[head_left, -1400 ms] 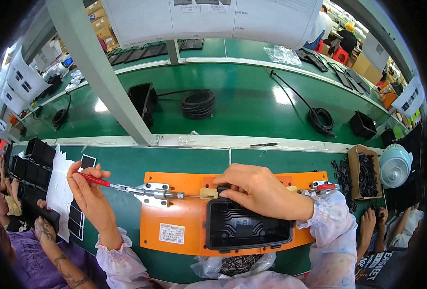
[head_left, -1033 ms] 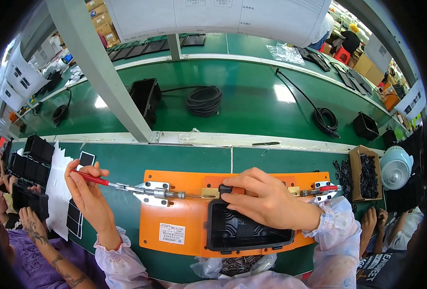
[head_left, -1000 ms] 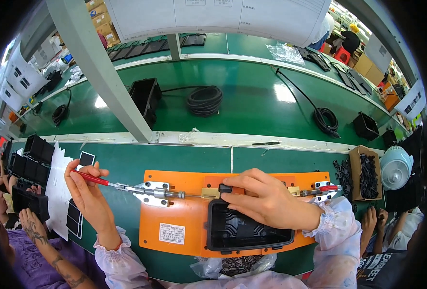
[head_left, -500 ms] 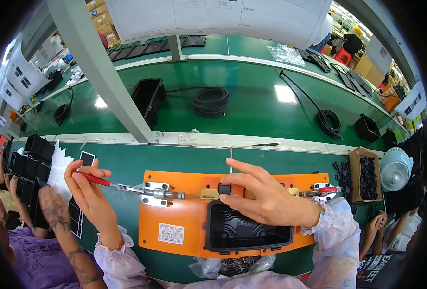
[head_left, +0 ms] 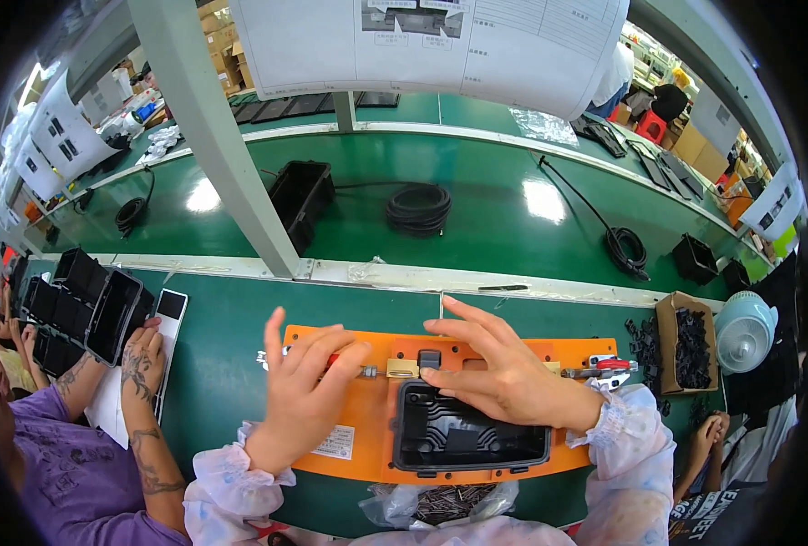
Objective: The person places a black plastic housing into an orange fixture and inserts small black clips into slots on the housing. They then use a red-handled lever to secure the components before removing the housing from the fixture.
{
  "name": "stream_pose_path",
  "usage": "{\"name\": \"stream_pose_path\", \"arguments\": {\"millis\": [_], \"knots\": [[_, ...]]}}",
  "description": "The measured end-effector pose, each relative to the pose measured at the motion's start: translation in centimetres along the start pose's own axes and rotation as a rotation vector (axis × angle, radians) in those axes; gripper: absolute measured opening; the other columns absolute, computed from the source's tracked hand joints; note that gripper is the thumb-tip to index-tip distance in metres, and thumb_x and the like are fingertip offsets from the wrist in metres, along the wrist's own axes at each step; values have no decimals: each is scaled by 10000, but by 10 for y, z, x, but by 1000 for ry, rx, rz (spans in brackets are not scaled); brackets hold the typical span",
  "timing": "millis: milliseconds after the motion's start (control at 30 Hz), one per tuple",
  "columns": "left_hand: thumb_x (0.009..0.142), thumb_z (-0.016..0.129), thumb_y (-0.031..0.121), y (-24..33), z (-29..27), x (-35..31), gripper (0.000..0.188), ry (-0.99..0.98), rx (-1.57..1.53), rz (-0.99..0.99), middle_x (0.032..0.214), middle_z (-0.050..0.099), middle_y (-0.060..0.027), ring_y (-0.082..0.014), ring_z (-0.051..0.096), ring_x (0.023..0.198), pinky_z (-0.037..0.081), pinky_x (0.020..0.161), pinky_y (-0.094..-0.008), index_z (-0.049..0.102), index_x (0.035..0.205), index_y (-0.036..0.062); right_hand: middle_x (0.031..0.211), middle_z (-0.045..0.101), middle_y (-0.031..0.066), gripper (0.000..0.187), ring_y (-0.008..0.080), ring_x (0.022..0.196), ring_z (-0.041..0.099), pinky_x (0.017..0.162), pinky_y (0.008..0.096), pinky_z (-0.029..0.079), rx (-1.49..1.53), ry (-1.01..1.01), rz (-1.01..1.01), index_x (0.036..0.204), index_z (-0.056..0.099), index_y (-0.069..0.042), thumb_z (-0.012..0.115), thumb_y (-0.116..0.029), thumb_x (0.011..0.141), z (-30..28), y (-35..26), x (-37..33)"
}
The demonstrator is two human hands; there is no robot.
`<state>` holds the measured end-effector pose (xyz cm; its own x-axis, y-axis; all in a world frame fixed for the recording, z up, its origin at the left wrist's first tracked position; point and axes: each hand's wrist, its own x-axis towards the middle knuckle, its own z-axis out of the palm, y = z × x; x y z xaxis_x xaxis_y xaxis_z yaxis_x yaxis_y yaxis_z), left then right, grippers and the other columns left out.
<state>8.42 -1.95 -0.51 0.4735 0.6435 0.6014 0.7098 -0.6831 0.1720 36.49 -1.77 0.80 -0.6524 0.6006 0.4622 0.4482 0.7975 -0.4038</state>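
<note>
An orange fixture board (head_left: 367, 446) lies before me with an open black plastic box (head_left: 472, 439) set in it. At the board's left end is a toggle clamp with a red handle (head_left: 333, 360); my left hand (head_left: 305, 391) is curled over it, slightly blurred and hiding most of the clamp. My right hand (head_left: 513, 378) reaches over the box's far edge. Its thumb and a finger pinch a small black block (head_left: 429, 358) beside a brass-coloured block (head_left: 403, 368). A second red-handled clamp (head_left: 611, 365) sits at the board's right end.
A bag of screws (head_left: 449, 502) lies at the near edge. Right are a carton of black parts (head_left: 686, 346) and a small fan (head_left: 745, 332). Cable coils (head_left: 419, 209) lie beyond the rail. A co-worker's hand (head_left: 142, 359) touches black boxes (head_left: 117, 318) at left.
My left hand has swung the red clamp handle from the left over to the right. My right hand stays at the small black block. The co-worker's hand has moved to a black box.
</note>
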Motion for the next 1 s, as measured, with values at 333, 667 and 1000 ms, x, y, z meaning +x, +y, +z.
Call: {"name": "stream_pose_path", "arguments": {"millis": [333,667,1000], "knots": [[854,749,150,15,-13,4,361,37,46,-101,1222,662,-45,-244,628,1184,178,1124,-716,672,1206,122,1424,527,151,278,412,1402,409,1052,501,444,-98,20,-52,1091,771,-130,800,-179,819,2,-1,-6],[840,784,177,14,-5,7,393,51,265,-11,1056,711,-35,-156,703,922,227,1123,-718,670,1201,74,1424,518,162,332,412,1388,421,1043,501,448,-125,-19,-25,1153,742,-129,788,-165,827,-4,2,-11],[866,652,64,-9,-15,3,286,327,188,101,1022,736,-27,-158,727,944,234,1178,-650,702,1148,81,1405,528,174,371,445,1361,448,1085,526,415,-173,-70,-30,1147,748,-196,804,-128,787,3,-1,-4]]}}
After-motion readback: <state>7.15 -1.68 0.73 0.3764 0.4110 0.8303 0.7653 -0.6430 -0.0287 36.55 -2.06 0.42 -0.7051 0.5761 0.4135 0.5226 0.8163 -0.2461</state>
